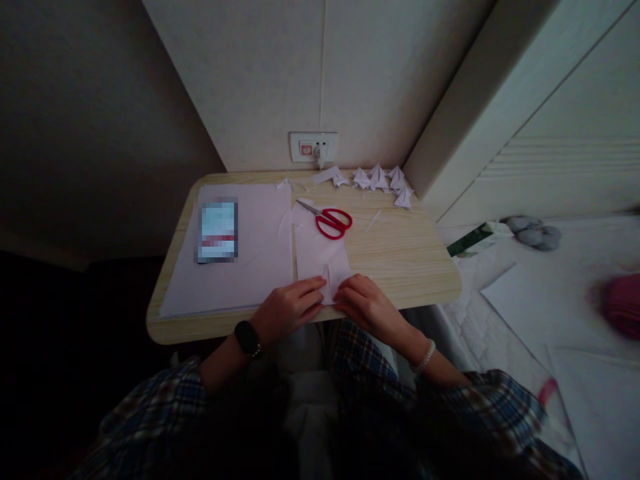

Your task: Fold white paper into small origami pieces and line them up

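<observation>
A large sheet of white paper [250,267] covers the left part of the small light wooden table [400,260], and a blurred rectangular card or booklet [218,231] lies flat on it, well apart from the hands. At the table's near edge, the left hand [287,308], with a black watch [247,338] on its wrist, rests palm down, its fingertips pressing on the small folded piece of white paper [330,283]. That piece lies at the near end of a narrower white strip of paper [317,250], near the middle of the front edge, between both hands. The right hand [367,305], wearing a white bead bracelet [425,357], meets it from the other side, fingers bent and pinching or pressing the fold's right edge; whether either hand truly grips the paper or only pushes it flat cannot be told.

Behind the strip lie red-handled scissors [330,220], closed, blades pointing left and back. Farther back and right, a row of small folded white paper shapes [380,180] sits along the wall, under a white wall socket [313,147]. Right of the table, loose white sheets [530,293] lie on a pale surface.
</observation>
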The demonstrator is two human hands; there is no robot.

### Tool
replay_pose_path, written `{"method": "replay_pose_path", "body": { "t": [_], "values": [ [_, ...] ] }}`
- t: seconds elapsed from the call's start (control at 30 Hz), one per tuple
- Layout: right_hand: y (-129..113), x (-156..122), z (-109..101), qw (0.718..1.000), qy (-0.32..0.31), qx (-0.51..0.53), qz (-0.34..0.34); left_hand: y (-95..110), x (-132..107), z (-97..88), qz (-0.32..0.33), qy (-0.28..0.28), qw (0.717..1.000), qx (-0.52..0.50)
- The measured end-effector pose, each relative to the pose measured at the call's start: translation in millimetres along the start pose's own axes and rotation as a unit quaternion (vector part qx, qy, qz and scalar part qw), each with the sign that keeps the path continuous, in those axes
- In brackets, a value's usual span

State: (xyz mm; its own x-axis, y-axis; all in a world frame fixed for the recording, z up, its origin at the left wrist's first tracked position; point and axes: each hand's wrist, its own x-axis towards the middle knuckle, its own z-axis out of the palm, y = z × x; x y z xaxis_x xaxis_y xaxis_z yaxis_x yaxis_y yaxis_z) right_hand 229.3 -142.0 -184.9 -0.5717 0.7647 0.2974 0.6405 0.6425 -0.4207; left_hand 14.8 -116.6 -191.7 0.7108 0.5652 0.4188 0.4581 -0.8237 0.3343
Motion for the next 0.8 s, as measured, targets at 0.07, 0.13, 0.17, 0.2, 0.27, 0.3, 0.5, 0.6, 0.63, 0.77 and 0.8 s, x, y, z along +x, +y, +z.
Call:
{"method": "replay_pose_path", "body": {
  "t": [0.07, 0.13, 0.17, 0.2, 0.27, 0.3, 0.5, 0.6, 0.63, 0.77, 0.8],
  "values": [
    [0.4, 0.0, 0.7, 1.000, 0.002, 0.006, 0.006, 0.2, -0.3, 0.5, -0.004, 0.000, 1.000, 0.000],
    [0.3, 0.8, 0.9, 1.000, 0.003, 0.013, 0.011, 0.7, -0.7, 1.0, -0.011, 0.000, 1.000, -0.003],
    [0.0, 1.4, 0.7, 1.000, 0.002, 0.016, 0.013, 1.0, -0.9, 1.2, -0.014, -0.001, 1.000, -0.006],
    [-0.3, 2.0, 0.4, 1.000, 0.000, 0.018, 0.013, 1.3, -1.0, 1.2, -0.018, -0.002, 1.000, -0.009],
    [-1.1, 3.1, -0.7, 1.000, -0.004, 0.022, 0.014, 2.0, -0.6, 1.0, -0.031, -0.008, 0.999, -0.017],
    [-1.5, 3.5, -1.3, 1.000, -0.006, 0.024, 0.014, 2.6, 0.1, 0.5, -0.040, -0.013, 0.999, -0.022],
    [-3.6, 6.2, -3.8, 0.999, -0.025, 0.032, 0.034, 8.8, 12.5, -7.4, -0.114, -0.052, 0.991, -0.055],
    [-2.9, 9.9, -4.7, 0.997, -0.038, 0.035, 0.060, 9.4, 21.3, -12.7, -0.146, -0.074, 0.983, -0.078],
    [-2.2, 11.8, -5.2, 0.996, -0.045, 0.037, 0.069, 8.7, 24.2, -14.1, -0.156, -0.081, 0.981, -0.085],
    [1.8, 21.5, -8.4, 0.990, -0.085, 0.044, 0.105, 3.5, 34.4, -17.5, -0.193, -0.114, 0.969, -0.106],
    [2.7, 24.0, -9.5, 0.988, -0.098, 0.043, 0.116, 2.4, 36.8, -18.0, -0.202, -0.124, 0.965, -0.109]
  ]
}}
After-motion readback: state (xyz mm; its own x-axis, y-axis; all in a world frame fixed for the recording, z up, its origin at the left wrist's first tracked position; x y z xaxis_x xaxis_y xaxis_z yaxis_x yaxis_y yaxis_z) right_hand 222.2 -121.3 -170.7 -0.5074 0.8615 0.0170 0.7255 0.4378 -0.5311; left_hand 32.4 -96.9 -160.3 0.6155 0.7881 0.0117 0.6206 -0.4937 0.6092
